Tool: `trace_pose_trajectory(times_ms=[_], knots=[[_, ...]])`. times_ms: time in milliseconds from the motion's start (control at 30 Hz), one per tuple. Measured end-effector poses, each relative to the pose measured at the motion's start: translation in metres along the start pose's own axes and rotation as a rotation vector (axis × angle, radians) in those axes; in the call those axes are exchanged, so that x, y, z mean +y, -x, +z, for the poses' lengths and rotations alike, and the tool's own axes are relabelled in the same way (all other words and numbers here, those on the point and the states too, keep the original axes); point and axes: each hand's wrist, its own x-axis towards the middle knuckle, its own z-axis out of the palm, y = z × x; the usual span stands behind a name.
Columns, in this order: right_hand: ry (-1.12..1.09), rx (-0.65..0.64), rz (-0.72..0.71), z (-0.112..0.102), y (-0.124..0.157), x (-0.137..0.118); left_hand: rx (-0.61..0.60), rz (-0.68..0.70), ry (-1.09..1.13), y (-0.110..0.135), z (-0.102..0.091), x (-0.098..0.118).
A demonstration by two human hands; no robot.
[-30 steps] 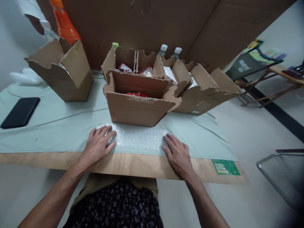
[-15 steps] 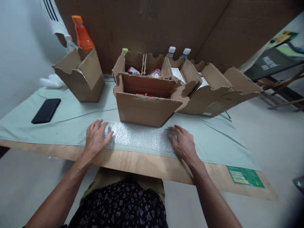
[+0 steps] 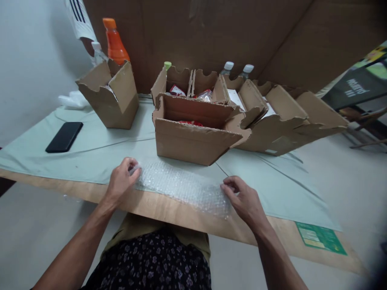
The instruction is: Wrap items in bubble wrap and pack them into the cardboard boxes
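A strip of clear bubble wrap [image 3: 181, 185] stretches between my two hands over the front of the table. Its left end is pinched by my left hand [image 3: 123, 179], thumb against curled fingers. My right hand [image 3: 243, 197] grips the top right corner between thumb and fingers, and the lower right part hangs over the bare wooden edge. Right behind the strip stands an open cardboard box [image 3: 187, 141] with something red inside.
Behind stand more cut cardboard boxes [image 3: 272, 133] with packets and white-capped bottles [image 3: 229, 66]. To the left are another box [image 3: 117, 104], an orange bottle [image 3: 116, 44] and a black phone [image 3: 64, 137]. A green card [image 3: 320, 237] lies at the right front edge.
Both hands have closed on the bubble wrap, which lay flat under them before. Its right end has come nearer to me, over the wooden edge. The view has shifted slightly.
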Motion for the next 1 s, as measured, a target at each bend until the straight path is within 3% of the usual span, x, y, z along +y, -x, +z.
trace_pose_trajectory(times_ms=[133, 233, 300, 467, 567, 667, 833, 933, 1000], knots=[[-0.23, -0.273, -0.004, 0.007, 0.028, -0.033, 0.052, -0.039, 0.076, -0.013, -0.031, -0.006], [-0.355, -0.555, -0.05, 0.031, 0.053, -0.069, 0.059, 0.037, -0.049, -0.041, -0.047, -0.006], [-0.391, -0.662, -0.124, 0.051, 0.067, -0.094, 0.026, 0.103, -0.136, -0.068, -0.048, -0.003], [-0.435, -0.694, -0.251, 0.096, 0.079, -0.136, -0.042, 0.241, -0.21, -0.128, -0.023, 0.007], [-0.474, -0.664, -0.213, 0.107, 0.077, -0.143, -0.056, 0.295, -0.185, -0.132, -0.013, 0.005], [-0.562, -0.669, -0.153, 0.11, 0.075, -0.14, -0.041, 0.356, -0.148, -0.1, -0.022, -0.009], [-0.827, -0.776, 0.032, 0.109, 0.071, -0.133, -0.086, 0.526, 0.04, 0.005, -0.067, -0.044], [-1.01, -0.808, 0.164, 0.109, 0.066, -0.134, -0.352, 0.496, 0.121, 0.06, -0.089, -0.051], [-1.105, -0.78, 0.208, 0.11, 0.062, -0.137, -0.483, 0.461, 0.171, 0.081, -0.092, -0.048]])
